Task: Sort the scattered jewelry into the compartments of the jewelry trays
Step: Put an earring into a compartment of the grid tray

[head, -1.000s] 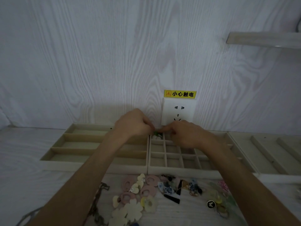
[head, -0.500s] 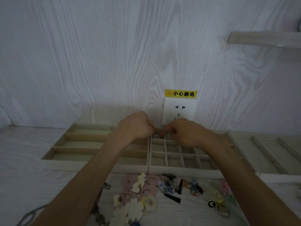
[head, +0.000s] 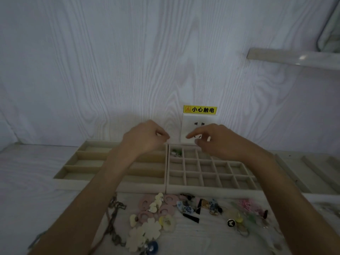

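A beige grid tray [head: 213, 188] with many small compartments lies in the middle, and a tray of long slots [head: 73, 162] lies to its left. A small green and silver jewelry piece [head: 176, 153] rests in the grid tray's far-left compartment. My left hand [head: 145, 137] hovers above the trays' shared edge with its fingers loosely curled and nothing in them. My right hand [head: 215, 140] hovers over the grid tray's back row, index finger pointing left, holding nothing. Scattered jewelry [head: 165, 212] lies on the table in front of the trays: pink rings, cream flowers, blue patterned pieces.
A third tray [head: 316, 173] with long slots sits at the right. A dark chain [head: 114, 218] trails at the lower left. A wall socket [head: 198, 126] with a yellow warning label is behind the hands. A shelf [head: 294, 57] juts from the wall at upper right.
Both hands pinched the green piece together over the far-left compartment. They have let it go and drawn apart and upward; the piece now lies in that compartment.
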